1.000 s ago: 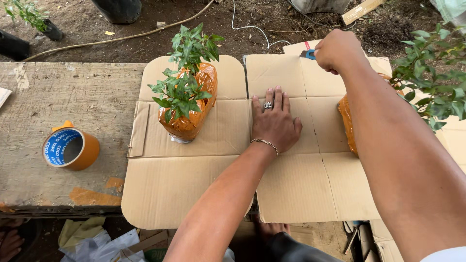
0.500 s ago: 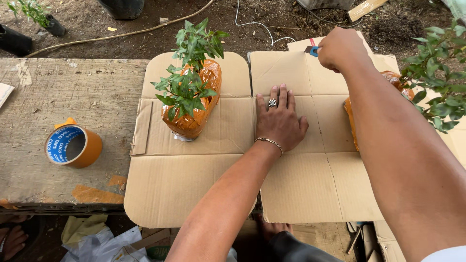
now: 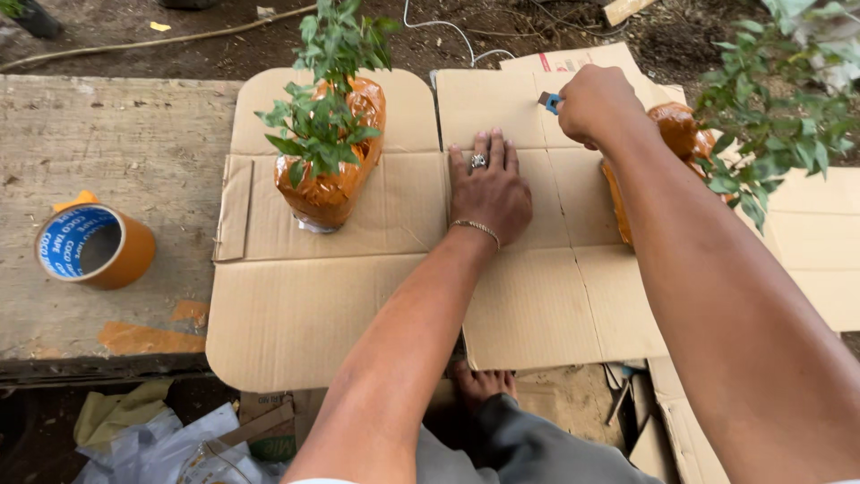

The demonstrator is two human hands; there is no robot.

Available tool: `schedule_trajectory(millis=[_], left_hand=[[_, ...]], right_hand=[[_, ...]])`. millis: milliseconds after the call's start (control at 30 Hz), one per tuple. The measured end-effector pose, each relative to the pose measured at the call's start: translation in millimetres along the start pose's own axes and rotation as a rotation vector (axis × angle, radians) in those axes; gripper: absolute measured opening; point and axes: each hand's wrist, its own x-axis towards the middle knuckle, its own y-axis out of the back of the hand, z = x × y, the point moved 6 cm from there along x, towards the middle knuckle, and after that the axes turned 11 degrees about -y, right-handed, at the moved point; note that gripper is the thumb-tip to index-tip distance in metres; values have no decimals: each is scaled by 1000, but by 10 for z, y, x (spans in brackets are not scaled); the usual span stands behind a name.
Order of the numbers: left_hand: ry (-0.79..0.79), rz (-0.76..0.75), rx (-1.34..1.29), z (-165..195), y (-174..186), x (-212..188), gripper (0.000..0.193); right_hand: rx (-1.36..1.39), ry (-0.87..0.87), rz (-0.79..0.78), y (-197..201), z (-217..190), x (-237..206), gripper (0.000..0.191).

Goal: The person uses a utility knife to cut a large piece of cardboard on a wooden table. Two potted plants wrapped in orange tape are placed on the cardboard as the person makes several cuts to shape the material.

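Outdoors over bare soil, a weathered wooden worktop carries the flattened cardboard. Your left hand presses flat on its middle, fingers together. Your right hand, at its far edge, is clenched around a blue cutter. A wrapped seedling lies left of your left hand, on the cardboard.

At upper centre-right, the right hand closes round a blue tool, so only its tip shows and its kind cannot be told. The right forearm covers much of the orange-wrapped plant at right, whose leaves run off the right edge. At far left the tape roll hides its own far side, and the left hand covers the cardboard beneath it.
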Motion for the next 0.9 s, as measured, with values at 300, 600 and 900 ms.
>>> schedule_trajectory(millis=[300, 600, 900], left_hand=[[19, -47, -48, -24, -58, -53, 66], [27, -148, -44, 51, 161, -180, 81], [24, -214, -38, 107, 252, -214, 101]], right_hand=[[180, 34, 73, -132, 191, -1252, 23], [196, 144, -85, -154, 547, -2388, 30], [218, 71, -256, -91, 761, -3309, 37]])
